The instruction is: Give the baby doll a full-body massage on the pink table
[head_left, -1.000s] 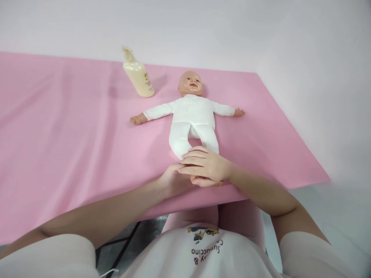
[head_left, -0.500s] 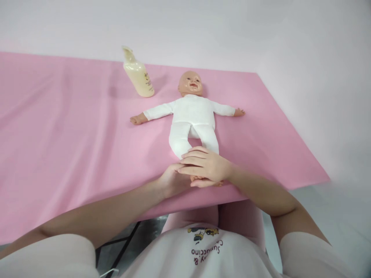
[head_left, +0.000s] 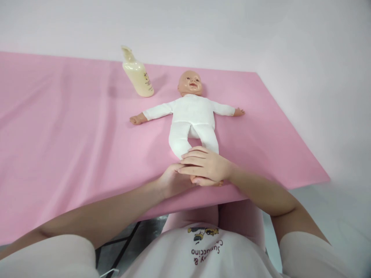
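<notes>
Doll (head_left: 193, 116) face-up on pink counter (head_left: 72, 146), arms spread, feet at near edge. Right hand (head_left: 205, 166) curled over doll's foot, gripping. Left hand (head_left: 172, 179) beneath, touching right; its grip hidden. Bottle (head_left: 137, 75) upright, near doll's head.

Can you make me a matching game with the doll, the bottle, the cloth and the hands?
Things:
1. doll
2. bottle
3. cloth
4. right hand and left hand

Descriptions:
A. pink, spread over the table
B. cream, standing beyond the doll's arm
C. lying face up in a white suit
D. together at the doll's feet

Pairs: 1-C, 2-B, 3-A, 4-D
</notes>
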`<move>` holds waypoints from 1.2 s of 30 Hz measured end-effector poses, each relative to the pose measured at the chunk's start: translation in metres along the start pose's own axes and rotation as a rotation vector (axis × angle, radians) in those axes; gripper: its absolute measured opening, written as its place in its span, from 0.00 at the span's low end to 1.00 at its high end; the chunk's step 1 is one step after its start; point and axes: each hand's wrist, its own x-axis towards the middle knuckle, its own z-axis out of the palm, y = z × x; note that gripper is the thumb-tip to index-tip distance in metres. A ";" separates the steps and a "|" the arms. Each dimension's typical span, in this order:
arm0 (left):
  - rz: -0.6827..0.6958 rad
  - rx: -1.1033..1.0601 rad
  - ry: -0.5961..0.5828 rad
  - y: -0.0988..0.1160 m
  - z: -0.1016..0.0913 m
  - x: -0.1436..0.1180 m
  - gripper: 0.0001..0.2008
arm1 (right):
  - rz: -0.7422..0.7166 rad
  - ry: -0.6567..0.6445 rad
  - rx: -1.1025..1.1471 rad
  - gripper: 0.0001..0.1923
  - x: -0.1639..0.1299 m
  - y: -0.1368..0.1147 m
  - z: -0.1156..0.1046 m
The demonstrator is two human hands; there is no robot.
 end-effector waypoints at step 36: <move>-0.047 -0.069 0.003 0.001 0.007 0.002 0.18 | 0.007 0.033 0.004 0.19 0.001 0.000 0.003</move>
